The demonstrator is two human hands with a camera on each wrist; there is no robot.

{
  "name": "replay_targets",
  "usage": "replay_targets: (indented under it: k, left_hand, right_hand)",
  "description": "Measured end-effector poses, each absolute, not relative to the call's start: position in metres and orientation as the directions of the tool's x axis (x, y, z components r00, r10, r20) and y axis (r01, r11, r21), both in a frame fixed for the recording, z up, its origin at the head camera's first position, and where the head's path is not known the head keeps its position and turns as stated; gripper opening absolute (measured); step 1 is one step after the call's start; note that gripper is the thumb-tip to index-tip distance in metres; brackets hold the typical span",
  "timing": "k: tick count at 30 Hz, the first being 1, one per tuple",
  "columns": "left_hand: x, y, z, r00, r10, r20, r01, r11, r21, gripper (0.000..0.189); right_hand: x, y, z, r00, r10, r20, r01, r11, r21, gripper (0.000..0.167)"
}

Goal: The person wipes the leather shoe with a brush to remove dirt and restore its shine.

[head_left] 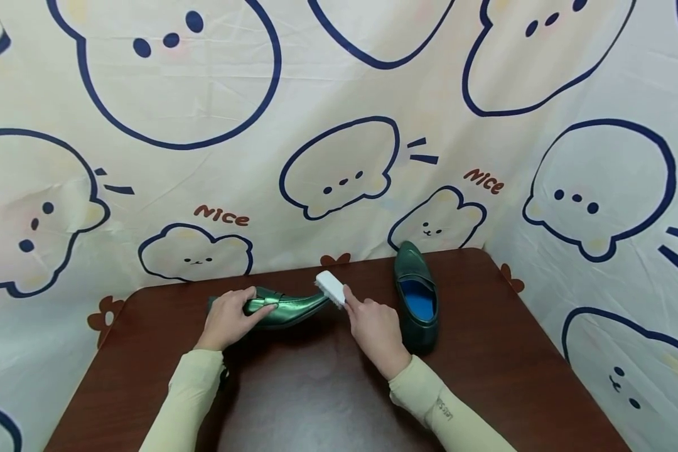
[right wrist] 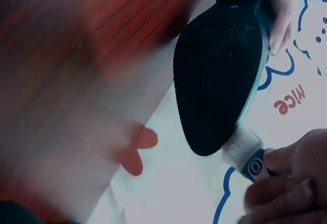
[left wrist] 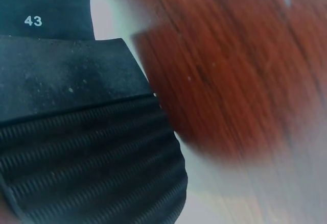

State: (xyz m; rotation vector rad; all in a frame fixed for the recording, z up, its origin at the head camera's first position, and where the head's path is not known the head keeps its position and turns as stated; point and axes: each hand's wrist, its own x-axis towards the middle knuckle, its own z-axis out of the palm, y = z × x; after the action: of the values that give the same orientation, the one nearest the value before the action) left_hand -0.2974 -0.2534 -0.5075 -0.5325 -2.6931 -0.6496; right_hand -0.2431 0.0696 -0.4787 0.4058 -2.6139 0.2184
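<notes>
The left hand (head_left: 228, 319) grips a shiny green loafer (head_left: 294, 310) around its middle, the thumb stretched along the upper toward the toe and the fingers passing over the far side. Its forearm comes in from the lower edge and slants up and rightward, wrist bent slightly over the shoe. The right hand (head_left: 377, 331) pinches a small white brush (head_left: 331, 289) between thumb and fingers, the index finger reaching forward along it; that forearm slants up and leftward from the lower right. The brush's bristles (right wrist: 242, 145) meet the edge of the loafer's toe.

The held loafer lies crosswise before the person, left of the brush, toe pointing right. Its dark sole (right wrist: 222, 76) faces the wrist cameras, and the left wrist view shows a ribbed heel (left wrist: 97, 163) and the number 43. Whether the shoe touches the table is unclear.

Just right of the right hand, a second green loafer (head_left: 415, 275) stands upright, toe away from the person, its blue insole (head_left: 419, 301) showing. Under everything is a dark reddish-brown wooden table (head_left: 294, 402). Behind hangs a pale cloth (head_left: 316, 88) printed with blue-outlined cartoon faces and "Nice".
</notes>
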Motion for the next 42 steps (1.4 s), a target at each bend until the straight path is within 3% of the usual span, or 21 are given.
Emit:
replay_targets:
  k: [9, 14, 18, 28, 42]
  left_hand:
    - [-0.298, -0.254, -0.509, -0.881, 0.264, 0.392, 0.410, 0.839, 0.356, 0.046]
    - [-0.299, -0.253, -0.510, -0.881, 0.259, 0.397, 0.406, 0.844, 0.350, 0.046]
    - [-0.299, -0.254, -0.510, -0.872, 0.261, 0.413, 0.416, 0.840, 0.348, 0.047]
    - [-0.296, -0.257, -0.510, -0.879, 0.250, 0.405, 0.406, 0.839, 0.363, 0.049]
    - [-0.295, -0.256, -0.513, -0.875, 0.246, 0.416, 0.408, 0.838, 0.362, 0.051]
  right_hand:
    - [-0.235, 0.062, -0.476, -0.812, -0.386, 0.438, -0.496, 0.851, -0.171, 0.044]
    - [-0.233, 0.047, -0.481, -0.764, -0.484, 0.428, -0.577, 0.809, -0.115, 0.044]
    - [-0.234, 0.044, -0.483, -0.768, -0.464, 0.441, -0.547, 0.834, -0.077, 0.043]
    - [-0.243, 0.062, -0.484, -0.853, -0.264, 0.450, -0.354, 0.926, -0.128, 0.042]
    - [-0.241, 0.062, -0.482, -0.889, -0.184, 0.419, -0.287, 0.937, -0.200, 0.041]
